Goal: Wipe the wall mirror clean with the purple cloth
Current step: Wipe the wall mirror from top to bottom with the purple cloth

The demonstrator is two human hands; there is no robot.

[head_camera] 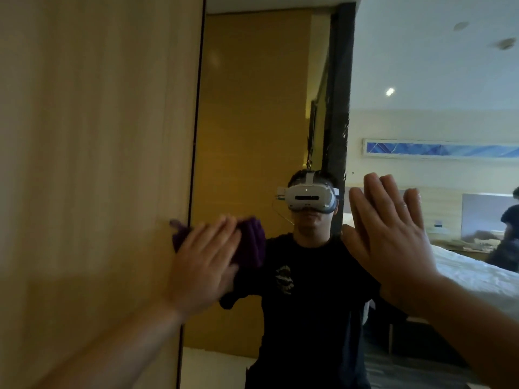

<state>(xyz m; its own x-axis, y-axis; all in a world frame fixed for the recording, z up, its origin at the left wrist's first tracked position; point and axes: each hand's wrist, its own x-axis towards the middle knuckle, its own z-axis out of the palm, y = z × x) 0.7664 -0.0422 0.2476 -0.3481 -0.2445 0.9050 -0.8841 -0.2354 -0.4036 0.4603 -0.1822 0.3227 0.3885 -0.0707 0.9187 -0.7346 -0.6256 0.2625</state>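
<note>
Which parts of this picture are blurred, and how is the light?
Head view: the left hand and the purple cloth under it are smeared by motion; the right hand, flat on the mirror, is sharper. The light is dim and warm, with one bright ceiling spot reflected in the glass.

- The wall mirror [252, 108] stands upright beside a wood-grain panel [98, 136] — its dark left edge meets the panel.
- A purple cloth [252, 242] lies flat on the glass at that edge, one corner overlapping the panel.
- Both hands — left [202, 265], right [393, 234] — are spread flat against it.
</note>
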